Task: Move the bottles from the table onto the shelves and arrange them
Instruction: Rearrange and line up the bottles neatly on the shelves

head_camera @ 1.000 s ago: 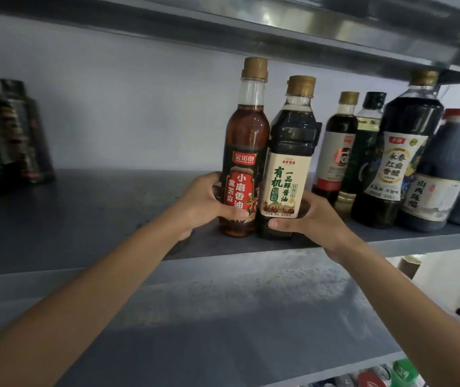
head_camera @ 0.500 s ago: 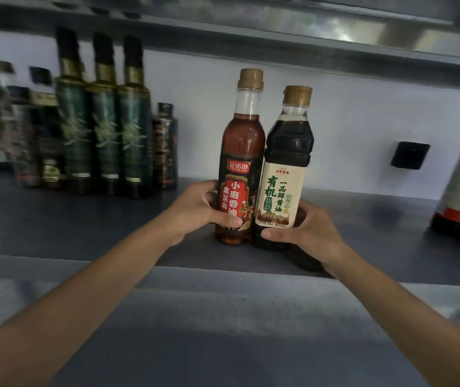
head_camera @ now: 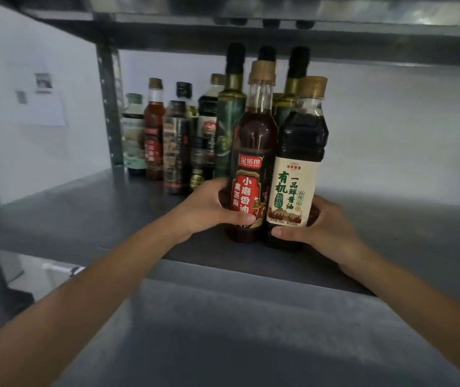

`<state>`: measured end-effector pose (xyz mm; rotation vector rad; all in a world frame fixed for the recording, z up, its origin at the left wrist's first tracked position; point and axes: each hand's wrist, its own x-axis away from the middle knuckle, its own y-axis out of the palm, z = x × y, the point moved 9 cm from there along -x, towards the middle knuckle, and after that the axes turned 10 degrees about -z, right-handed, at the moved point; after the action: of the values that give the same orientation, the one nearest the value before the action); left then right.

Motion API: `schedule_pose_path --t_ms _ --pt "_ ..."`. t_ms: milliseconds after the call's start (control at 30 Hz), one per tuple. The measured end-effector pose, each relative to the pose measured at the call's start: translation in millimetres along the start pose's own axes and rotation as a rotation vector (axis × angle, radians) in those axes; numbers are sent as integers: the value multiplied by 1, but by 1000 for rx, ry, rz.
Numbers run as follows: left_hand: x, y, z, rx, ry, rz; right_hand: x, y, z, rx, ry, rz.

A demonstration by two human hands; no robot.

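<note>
Gripping the upright sesame oil bottle [head_camera: 253,152] with the left hand [head_camera: 209,210] and the soy sauce bottle [head_camera: 301,141] with the right hand [head_camera: 323,227], fingers curled round each, the person has the stored bottles [head_camera: 178,141] just behind-left on the shelf [head_camera: 83,219].

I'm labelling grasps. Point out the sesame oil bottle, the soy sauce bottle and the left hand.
sesame oil bottle [head_camera: 247,191]: head view, on its red label.
soy sauce bottle [head_camera: 290,191]: head view, on its cream label.
left hand [head_camera: 207,208]: head view, on the back of the hand.
</note>
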<state>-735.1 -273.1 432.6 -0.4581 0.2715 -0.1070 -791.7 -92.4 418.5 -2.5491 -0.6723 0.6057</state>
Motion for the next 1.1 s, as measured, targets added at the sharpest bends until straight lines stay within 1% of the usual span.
schedule_pose_path --t_ms 200,400,600,867,1100 --pt "30 -78 -24 -60 21 120 -35 67 -31 12 -13 -23" --pt "49 -136 -40 -140 43 176 -71 125 -56 34 -22 -13" --pt "55 -189 -62 -189 -24 217 -111 175 -73 53 -41 -7" --pt "51 -242 -94 -178 -123 270 -155 219 -88 129 -96 1" --pt "44 -270 -116 -123 -162 301 -187 241 -85 155 -56 -25"
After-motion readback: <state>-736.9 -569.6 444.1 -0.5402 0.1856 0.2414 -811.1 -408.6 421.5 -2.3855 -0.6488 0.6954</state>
